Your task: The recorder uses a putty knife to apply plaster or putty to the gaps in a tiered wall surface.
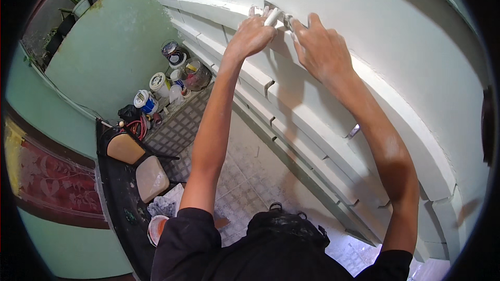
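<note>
Both raised arms reach the wall: left hand (253,34) grips a white handle (272,16) angled up-right, right hand (320,47) pressing flat.

1. Round paint tins/tubs (179,67) clustered on floor by the green wall corner, near the white wall's base.
2. White tub w/ blue label (145,101), nearest the chair.
3. White-lidded pail (158,82) just behind it.
4. Dark open-top tin (171,50) farthest back.

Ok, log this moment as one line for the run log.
left hand: grips white-handled tool | right hand: pressed on white wall moulding beside tool | paint cans on floor below
</note>
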The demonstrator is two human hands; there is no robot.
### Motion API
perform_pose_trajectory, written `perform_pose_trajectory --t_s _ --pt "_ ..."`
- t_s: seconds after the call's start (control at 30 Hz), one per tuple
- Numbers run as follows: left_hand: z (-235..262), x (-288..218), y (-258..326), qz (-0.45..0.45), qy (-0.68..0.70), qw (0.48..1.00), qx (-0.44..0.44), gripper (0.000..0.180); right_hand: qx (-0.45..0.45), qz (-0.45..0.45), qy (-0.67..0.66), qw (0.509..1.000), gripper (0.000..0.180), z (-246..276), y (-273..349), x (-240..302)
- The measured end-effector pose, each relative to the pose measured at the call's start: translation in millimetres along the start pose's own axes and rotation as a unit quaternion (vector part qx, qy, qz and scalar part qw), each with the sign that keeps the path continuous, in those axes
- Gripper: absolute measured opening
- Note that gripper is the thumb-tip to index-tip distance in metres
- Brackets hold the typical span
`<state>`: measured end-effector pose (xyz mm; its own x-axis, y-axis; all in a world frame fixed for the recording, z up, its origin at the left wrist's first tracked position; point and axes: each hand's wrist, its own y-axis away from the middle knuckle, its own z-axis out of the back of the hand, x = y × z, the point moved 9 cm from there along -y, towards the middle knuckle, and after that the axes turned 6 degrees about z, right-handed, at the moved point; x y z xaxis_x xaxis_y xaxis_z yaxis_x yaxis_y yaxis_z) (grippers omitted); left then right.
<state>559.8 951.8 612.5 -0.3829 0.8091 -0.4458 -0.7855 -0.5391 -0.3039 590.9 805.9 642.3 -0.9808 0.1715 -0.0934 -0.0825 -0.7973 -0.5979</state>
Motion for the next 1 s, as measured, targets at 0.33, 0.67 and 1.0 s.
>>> perform_pose_trajectory --t_s 0.33,0.67,1.0 --pt "19 46 -18 0.055 0.041 0.997 -0.033 0.032 -0.006 0.004 -0.027 1.000 0.020 -33 -42 22" --pt "23 65 -24 0.092 0.105 0.987 -0.074 0.032 -0.026 0.042 -0.037 0.998 0.021 -31 -54 19" --pt "-17 -24 45 -0.004 0.192 0.980 -0.046 0.052 -0.027 -0.053 0.004 0.998 0.036 24 34 -5"
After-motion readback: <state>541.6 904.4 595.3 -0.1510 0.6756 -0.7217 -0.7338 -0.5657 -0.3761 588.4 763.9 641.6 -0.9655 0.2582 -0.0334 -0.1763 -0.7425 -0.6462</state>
